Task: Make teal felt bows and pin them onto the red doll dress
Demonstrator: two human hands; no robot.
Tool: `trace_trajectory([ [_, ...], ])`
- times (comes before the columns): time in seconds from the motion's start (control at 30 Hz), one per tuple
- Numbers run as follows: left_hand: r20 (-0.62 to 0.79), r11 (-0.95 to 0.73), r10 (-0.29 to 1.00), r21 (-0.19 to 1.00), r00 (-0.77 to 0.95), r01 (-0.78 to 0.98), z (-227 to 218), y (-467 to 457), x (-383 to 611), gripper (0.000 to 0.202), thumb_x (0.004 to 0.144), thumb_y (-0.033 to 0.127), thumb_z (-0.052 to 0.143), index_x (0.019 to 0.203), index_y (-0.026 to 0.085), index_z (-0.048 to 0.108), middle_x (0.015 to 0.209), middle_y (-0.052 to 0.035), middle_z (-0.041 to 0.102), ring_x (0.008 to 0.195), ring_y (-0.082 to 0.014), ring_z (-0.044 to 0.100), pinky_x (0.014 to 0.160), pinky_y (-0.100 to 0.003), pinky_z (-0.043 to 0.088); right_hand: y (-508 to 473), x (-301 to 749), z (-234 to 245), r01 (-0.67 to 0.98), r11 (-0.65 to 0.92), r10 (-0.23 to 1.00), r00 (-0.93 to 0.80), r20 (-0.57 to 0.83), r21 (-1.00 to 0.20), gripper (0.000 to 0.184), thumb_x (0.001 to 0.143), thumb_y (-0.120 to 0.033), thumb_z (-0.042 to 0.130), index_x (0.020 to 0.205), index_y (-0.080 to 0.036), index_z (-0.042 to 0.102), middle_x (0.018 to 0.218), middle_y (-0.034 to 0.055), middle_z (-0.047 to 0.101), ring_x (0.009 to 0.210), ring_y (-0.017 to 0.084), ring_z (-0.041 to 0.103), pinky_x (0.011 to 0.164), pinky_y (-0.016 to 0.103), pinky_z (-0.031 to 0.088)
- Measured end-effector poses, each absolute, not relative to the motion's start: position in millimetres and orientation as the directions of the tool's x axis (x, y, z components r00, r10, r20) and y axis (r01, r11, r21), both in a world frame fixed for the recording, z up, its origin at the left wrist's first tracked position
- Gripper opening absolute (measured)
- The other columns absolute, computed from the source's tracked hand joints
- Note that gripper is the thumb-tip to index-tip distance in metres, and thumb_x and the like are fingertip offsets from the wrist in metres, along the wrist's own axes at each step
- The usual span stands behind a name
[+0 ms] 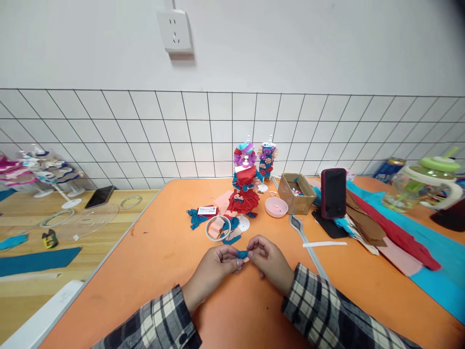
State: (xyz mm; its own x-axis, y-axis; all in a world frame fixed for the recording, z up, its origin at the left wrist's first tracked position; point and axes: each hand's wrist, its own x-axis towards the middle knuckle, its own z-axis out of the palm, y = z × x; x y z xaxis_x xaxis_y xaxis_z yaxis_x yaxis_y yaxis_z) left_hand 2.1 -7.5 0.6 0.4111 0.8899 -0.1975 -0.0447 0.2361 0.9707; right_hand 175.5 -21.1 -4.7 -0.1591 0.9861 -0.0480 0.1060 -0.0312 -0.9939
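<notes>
Between my two hands is a small scrap of teal and pink crepe paper (242, 254). My left hand (217, 265) pinches its left end, and the fingers of my right hand (268, 259) grip the right end. Just beyond them lies a roll of tape (208, 229), with teal and pink paper pieces around and under it. Behind that stands a miniature dress form in a ruffled red dress (244, 189) with teal bows. A second small form in a teal dress (267, 160) with paper flowers stands farther back.
A pink dish (276, 207) and a cardboard box (297, 194) of small bits sit right of the dresses. Scissors (297, 224), an upright phone (333, 194), crepe paper strips (395, 232) and a lidded jug (417, 186) occupy the right. A wooden table (109, 228) adjoins on the left.
</notes>
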Motion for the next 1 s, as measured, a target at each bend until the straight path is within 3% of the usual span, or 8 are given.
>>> trace_trajectory([
  [0.07,-0.166,0.185,0.904,0.983,0.393,-0.009,-2,-7,3,0.033,0.063,0.027,0.081,0.086,0.015,0.06,0.072,-0.0018,0.066,0.067,-0.0152,0.061,0.065,-0.026,0.043,-23,175,-4,0.136,0.023,0.982,-0.186,-0.003,-0.99,0.04,0.075,-0.036,0.062,0.111,-0.021,0.053,0.088,0.0018,0.059,0.062,0.011,0.055,0.035,0.015,0.04],
  [0.13,-0.12,0.121,0.915,0.992,0.384,0.023,-4,-8,4,0.037,0.065,0.025,0.079,0.09,0.017,0.054,0.07,-0.0003,0.066,0.065,-0.0147,0.06,0.062,-0.025,0.042,-25,173,-5,0.204,0.06,0.979,-0.202,0.018,-0.977,0.046,0.072,-0.035,0.066,0.115,-0.022,0.056,0.09,0.0029,0.059,0.064,0.011,0.056,0.037,0.015,0.042],
  [0.27,-0.045,0.032,0.938,0.999,0.343,0.044,-7,-9,5,0.034,0.068,0.023,0.076,0.084,0.019,0.047,0.071,0.001,0.064,0.063,-0.0125,0.059,0.058,-0.022,0.04,-23,171,-12,0.164,-0.078,0.978,-0.18,-0.108,-0.983,0.03,0.072,-0.041,0.066,0.089,-0.017,0.065,0.067,-0.0008,0.057,0.055,0.011,0.053,0.04,0.02,0.046],
  [0.37,-0.029,0.013,0.946,0.999,0.324,0.051,-6,-8,5,0.034,0.067,0.022,0.077,0.083,0.019,0.047,0.073,0.0004,0.063,0.067,-0.014,0.06,0.059,-0.023,0.041,-19,173,-13,0.016,-0.196,0.963,-0.183,-0.196,-0.98,0.035,0.067,-0.048,0.069,0.081,-0.016,0.062,0.061,-0.0024,0.058,0.053,0.01,0.056,0.047,0.022,0.05],
  [0.47,-0.019,0.005,0.93,0.999,0.366,0.042,-2,-7,3,0.033,0.068,0.025,0.076,0.09,0.018,0.053,0.081,-0.0034,0.065,0.075,-0.0169,0.062,0.067,-0.027,0.045,-18,176,-11,-0.014,-0.185,0.966,-0.184,-0.18,-0.983,0.036,0.065,-0.046,0.072,0.079,-0.015,0.062,0.061,-0.0023,0.059,0.051,0.009,0.056,0.049,0.023,0.05],
  [0.6,-0.03,0.034,0.848,0.999,0.529,0.002,8,-9,-1,0.032,0.074,0.033,0.071,0.098,0.015,0.061,0.101,-0.0093,0.066,0.096,-0.023,0.06,0.084,-0.033,0.044,-20,177,-7,0.121,-0.06,0.984,-0.161,-0.079,-0.991,0.022,0.071,-0.036,0.067,0.081,-0.016,0.066,0.065,-0.0002,0.061,0.055,0.011,0.055,0.047,0.022,0.048],
  [0.87,-0.056,-0.084,0.902,0.95,0.429,0.302,4,-9,0,0.018,0.076,0.033,0.068,0.078,0.016,0.072,0.08,-0.0074,0.07,0.078,-0.0221,0.061,0.072,-0.029,0.043,-22,176,-4,0.287,0.12,0.988,-0.125,0.087,-0.95,0.012,0.073,-0.026,0.066,0.081,-0.018,0.062,0.069,-0.0001,0.064,0.061,0.012,0.059,0.055,0.023,0.049],
  [1.0,-0.044,-0.068,0.933,0.953,0.358,0.294,3,-7,0,0.012,0.072,0.028,0.07,0.072,0.017,0.072,0.076,-0.0065,0.07,0.075,-0.0215,0.061,0.071,-0.028,0.043,-15,195,6,0.543,0.267,0.964,-0.15,0.221,-0.796,0.015,0.084,-0.029,0.055,0.088,-0.019,0.066,0.079,0.0032,0.067,0.074,0.015,0.061,0.069,0.027,0.048],
])
